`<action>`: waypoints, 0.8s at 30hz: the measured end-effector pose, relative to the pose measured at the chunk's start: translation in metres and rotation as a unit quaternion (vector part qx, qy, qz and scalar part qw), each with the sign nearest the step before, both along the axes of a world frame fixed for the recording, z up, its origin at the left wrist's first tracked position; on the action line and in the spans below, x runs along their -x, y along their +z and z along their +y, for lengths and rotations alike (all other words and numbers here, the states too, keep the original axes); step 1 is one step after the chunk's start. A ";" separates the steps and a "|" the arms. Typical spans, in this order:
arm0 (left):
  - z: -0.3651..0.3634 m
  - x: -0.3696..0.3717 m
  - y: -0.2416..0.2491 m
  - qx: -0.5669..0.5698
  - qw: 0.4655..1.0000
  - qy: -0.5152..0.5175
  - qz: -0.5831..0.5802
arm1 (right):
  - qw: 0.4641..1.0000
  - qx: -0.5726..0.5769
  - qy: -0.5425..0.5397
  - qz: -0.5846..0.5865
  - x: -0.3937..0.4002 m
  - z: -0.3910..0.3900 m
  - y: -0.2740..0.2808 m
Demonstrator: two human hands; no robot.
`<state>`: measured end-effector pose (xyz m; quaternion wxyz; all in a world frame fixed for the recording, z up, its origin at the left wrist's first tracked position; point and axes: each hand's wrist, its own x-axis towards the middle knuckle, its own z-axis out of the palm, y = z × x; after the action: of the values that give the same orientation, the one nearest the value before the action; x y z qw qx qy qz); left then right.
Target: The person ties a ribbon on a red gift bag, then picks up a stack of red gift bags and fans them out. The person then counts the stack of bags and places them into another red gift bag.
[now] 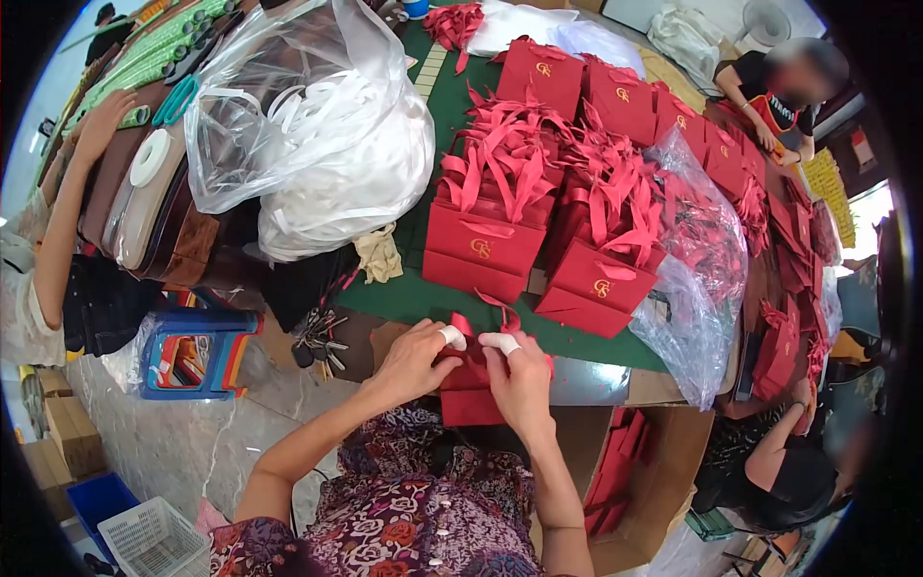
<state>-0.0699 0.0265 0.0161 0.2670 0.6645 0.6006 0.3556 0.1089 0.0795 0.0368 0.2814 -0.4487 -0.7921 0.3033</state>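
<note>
At the near edge of the green worktop (394, 296), the left hand (420, 358) and right hand (520, 377) meet over a small red paper gift bag (471, 408). The left hand's fingers are bent, its white-wrapped forefinger touching a red ribbon (461, 325) that loops up from the bag's top. The right hand lies along the bag's other side, fingers curled and forefinger also wrapped in white. How firmly either one grips cannot be told.

Just beyond stand two rows of red gift bags (486, 252) with gold lettering, their ribbon handles heaped on top. To their right, a clear plastic bag (707, 231) covers more red ribbon. Left of the rows, a crumpled beige cloth (380, 256) lies beside a large transparent sack (346, 144) stuffed with white ribbon. A bunch of keys (319, 341) is near the left forearm. Below the worktop, an open cardboard carton (673, 495) holds red pieces. Two people are at the right side; another person's arm (60, 197) reaches in at far left.
</note>
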 end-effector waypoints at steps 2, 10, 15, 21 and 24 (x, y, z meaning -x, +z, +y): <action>-0.003 -0.005 0.002 0.004 0.999 0.005 0.051 | 0.998 -0.017 0.058 0.013 -0.001 0.010 0.007; -0.011 -0.015 -0.004 -0.148 0.978 -0.022 0.144 | 0.973 0.102 0.177 -0.106 -0.017 0.041 0.004; -0.007 -0.015 -0.002 -0.184 0.972 -0.058 0.136 | 0.922 0.306 0.224 -0.077 -0.022 0.066 0.000; -0.007 -0.017 -0.006 -0.170 0.976 -0.051 0.125 | 0.915 0.355 0.185 -0.055 -0.020 0.063 -0.014; -0.005 -0.018 0.001 -0.151 0.982 -0.057 0.102 | 0.937 0.320 0.132 -0.049 -0.016 0.052 -0.013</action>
<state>-0.0521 0.0214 0.0173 0.1207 0.7632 0.5248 0.3570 0.1246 0.1319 0.0235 0.0411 -0.4210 -0.7181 0.5526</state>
